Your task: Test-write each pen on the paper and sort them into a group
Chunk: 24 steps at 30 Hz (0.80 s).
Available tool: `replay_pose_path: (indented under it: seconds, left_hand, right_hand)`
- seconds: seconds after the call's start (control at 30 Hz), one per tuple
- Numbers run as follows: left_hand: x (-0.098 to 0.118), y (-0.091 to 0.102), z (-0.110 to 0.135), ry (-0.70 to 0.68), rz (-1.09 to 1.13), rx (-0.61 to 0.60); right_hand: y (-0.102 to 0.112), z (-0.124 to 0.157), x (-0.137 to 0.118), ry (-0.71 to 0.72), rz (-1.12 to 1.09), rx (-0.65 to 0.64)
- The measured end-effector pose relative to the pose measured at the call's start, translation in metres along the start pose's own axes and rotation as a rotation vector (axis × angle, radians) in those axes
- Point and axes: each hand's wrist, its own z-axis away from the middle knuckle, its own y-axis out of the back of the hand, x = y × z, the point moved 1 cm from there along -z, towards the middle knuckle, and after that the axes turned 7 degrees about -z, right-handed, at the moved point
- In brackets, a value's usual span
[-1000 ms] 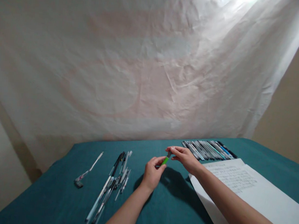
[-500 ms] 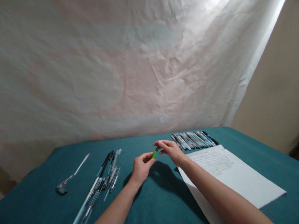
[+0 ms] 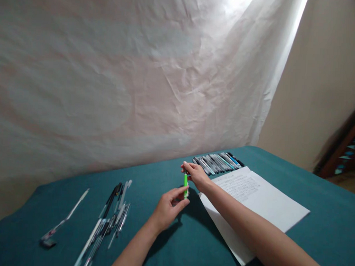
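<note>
A green pen (image 3: 186, 185) stands nearly upright above the teal table (image 3: 160, 250). My right hand (image 3: 197, 175) pinches its top end. My left hand (image 3: 168, 208) pinches its lower end between thumb and fingers. Both hands hover over the middle of the table, just left of a white sheet of paper (image 3: 259, 201) with handwriting on it.
A loose heap of pens (image 3: 111, 218) lies at the left, with a single pen and its cap (image 3: 62, 222) further left. A neat row of pens (image 3: 219, 161) lies at the far edge behind the paper. A creased white cloth (image 3: 123, 79) hangs behind the table.
The view has swung to the right. The green pen has turned from slanted to nearly upright, still held at both ends, and my left hand has dropped a little lower.
</note>
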Motion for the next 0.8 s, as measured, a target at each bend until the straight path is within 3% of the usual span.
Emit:
replay_pose_path:
  seconds: [0.13,0.53,0.8]
  left_hand:
    - [0.0033,-0.0014,0.002,-0.073,-0.063,-0.069]
    - [0.0007,-0.0002,0.0026,-0.229,-0.226,0.053]
    - [0.0015,-0.0011,0.0025,-0.08,-0.035,0.008]
  right_hand:
    - [0.0014,-0.0007,0.0005,-0.012,0.013,0.003]
    - [-0.0048,0.0058,-0.0054,-0.004,0.022,-0.028]
    - [-0.0031,0.0033,-0.0072,0.035,0.057,0.004]
